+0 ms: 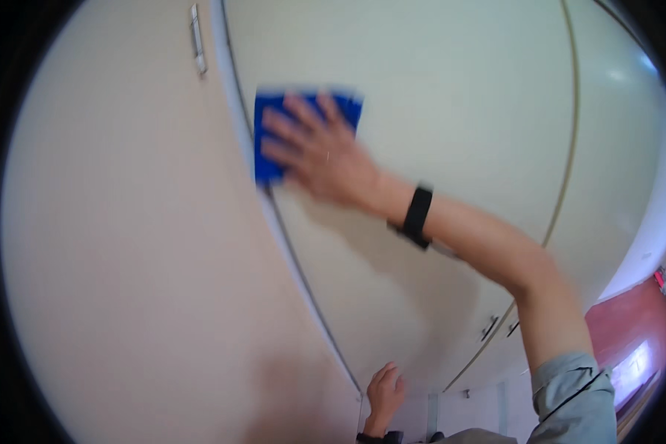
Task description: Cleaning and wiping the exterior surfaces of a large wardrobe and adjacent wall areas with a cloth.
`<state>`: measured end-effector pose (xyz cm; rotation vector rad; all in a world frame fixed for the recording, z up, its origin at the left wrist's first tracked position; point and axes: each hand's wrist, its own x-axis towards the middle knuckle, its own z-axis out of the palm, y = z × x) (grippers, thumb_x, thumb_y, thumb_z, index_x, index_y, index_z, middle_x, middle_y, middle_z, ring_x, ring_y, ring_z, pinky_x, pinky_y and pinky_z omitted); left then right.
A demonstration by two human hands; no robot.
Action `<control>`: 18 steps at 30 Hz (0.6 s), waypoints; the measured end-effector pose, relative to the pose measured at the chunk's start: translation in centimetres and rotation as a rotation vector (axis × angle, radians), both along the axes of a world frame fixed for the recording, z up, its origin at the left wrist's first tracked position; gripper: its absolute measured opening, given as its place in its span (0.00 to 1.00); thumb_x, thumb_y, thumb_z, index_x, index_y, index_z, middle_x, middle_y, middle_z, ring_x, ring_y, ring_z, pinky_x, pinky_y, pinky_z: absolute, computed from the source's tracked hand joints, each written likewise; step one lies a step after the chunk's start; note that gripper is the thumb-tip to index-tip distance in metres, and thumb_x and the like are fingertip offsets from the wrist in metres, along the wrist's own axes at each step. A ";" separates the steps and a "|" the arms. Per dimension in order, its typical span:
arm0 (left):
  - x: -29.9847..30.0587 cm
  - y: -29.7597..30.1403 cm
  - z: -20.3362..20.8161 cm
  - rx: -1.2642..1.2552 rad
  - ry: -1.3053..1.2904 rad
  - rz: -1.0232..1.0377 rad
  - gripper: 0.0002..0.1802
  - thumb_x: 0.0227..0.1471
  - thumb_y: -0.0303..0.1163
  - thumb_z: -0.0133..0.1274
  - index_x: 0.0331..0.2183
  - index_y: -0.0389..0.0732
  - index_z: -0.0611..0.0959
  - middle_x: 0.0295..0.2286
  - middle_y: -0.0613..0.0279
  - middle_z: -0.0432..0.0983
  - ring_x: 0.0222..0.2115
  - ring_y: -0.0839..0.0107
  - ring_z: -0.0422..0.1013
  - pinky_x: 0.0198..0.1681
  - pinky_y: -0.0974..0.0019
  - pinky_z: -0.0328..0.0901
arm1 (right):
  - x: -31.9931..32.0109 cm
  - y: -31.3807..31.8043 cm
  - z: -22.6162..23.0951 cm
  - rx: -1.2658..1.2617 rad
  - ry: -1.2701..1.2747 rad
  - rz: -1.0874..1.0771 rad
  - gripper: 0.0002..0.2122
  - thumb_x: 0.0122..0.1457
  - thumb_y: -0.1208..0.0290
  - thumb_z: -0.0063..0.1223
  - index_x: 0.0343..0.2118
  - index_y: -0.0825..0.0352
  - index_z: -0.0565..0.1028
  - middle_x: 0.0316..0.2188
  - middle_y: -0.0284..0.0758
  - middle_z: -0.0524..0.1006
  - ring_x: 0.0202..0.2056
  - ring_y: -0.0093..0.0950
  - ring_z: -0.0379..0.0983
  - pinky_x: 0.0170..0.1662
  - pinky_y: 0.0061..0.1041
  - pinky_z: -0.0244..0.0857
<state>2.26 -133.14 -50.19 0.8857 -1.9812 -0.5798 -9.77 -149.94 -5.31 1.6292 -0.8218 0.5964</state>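
Note:
My right hand (pixel 322 152) presses a blue cloth (pixel 268 172) against a pale cabinet door (pixel 436 111), close to its left edge. The fingers are spread over the cloth, which shows around them, and the hand is smeared by motion. A black band (pixel 419 214) circles my right wrist. Low in the view, my left hand (pixel 386 390) hangs near the bottom of the door, loosely bent, the thumb apart, with nothing seen in it. Whether it touches the door I cannot tell.
A pale pinkish panel (pixel 140 222) with a metal handle (pixel 197 41) fills the left side. Small handles (pixel 489 328) sit at the lower right of the door, beside a seam. Reddish floor (pixel 629 318) shows at the far right.

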 end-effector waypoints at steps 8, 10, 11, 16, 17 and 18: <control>0.6 0.0 0.4 0.090 -0.110 -0.117 0.22 0.52 0.29 0.59 0.49 0.33 0.77 0.49 0.43 0.76 0.52 0.45 0.70 0.56 0.50 0.65 | -6.2 6.6 4.0 0.000 -0.052 -0.033 0.26 0.57 0.46 0.56 0.58 0.48 0.74 0.67 0.34 0.61 0.71 0.44 0.44 0.70 0.58 0.31; 0.7 -0.9 1.1 0.168 -0.145 -0.166 0.29 0.56 0.32 0.57 0.57 0.32 0.71 0.53 0.34 0.72 0.58 0.39 0.65 0.62 0.45 0.60 | -7.8 7.8 8.9 -0.221 -0.168 -0.063 0.25 0.57 0.47 0.57 0.58 0.48 0.75 0.65 0.36 0.63 0.69 0.46 0.47 0.68 0.59 0.34; 0.4 -1.8 1.4 0.067 -0.173 -0.159 0.30 0.58 0.30 0.54 0.59 0.33 0.67 0.54 0.33 0.70 0.60 0.39 0.63 0.62 0.44 0.59 | -8.8 8.3 10.5 -0.331 -0.222 -0.075 0.25 0.57 0.47 0.57 0.58 0.48 0.75 0.65 0.36 0.63 0.68 0.46 0.49 0.68 0.60 0.36; -1.8 -3.9 11.5 -0.285 0.113 0.001 0.13 0.45 0.23 0.59 0.38 0.34 0.83 0.46 0.49 0.79 0.45 0.49 0.75 0.49 0.53 0.70 | -12.0 10.3 7.1 -0.416 -0.464 -0.217 0.29 0.58 0.50 0.57 0.62 0.52 0.70 0.69 0.42 0.55 0.68 0.55 0.46 0.65 0.65 0.34; -2.8 -4.6 13.3 -0.332 0.145 -0.013 0.11 0.45 0.23 0.58 0.35 0.35 0.82 0.47 0.49 0.79 0.45 0.47 0.75 0.48 0.52 0.71 | -12.7 11.1 4.2 -0.400 -0.504 -0.259 0.30 0.57 0.50 0.57 0.63 0.53 0.68 0.70 0.43 0.54 0.68 0.56 0.45 0.65 0.66 0.34; -3.3 -5.3 15.5 -0.406 0.185 -0.005 0.10 0.45 0.22 0.57 0.35 0.34 0.81 0.47 0.48 0.78 0.46 0.45 0.74 0.49 0.51 0.70 | -12.5 11.6 1.2 -0.330 -0.532 -0.276 0.32 0.56 0.51 0.59 0.64 0.53 0.67 0.71 0.44 0.52 0.69 0.56 0.42 0.65 0.67 0.33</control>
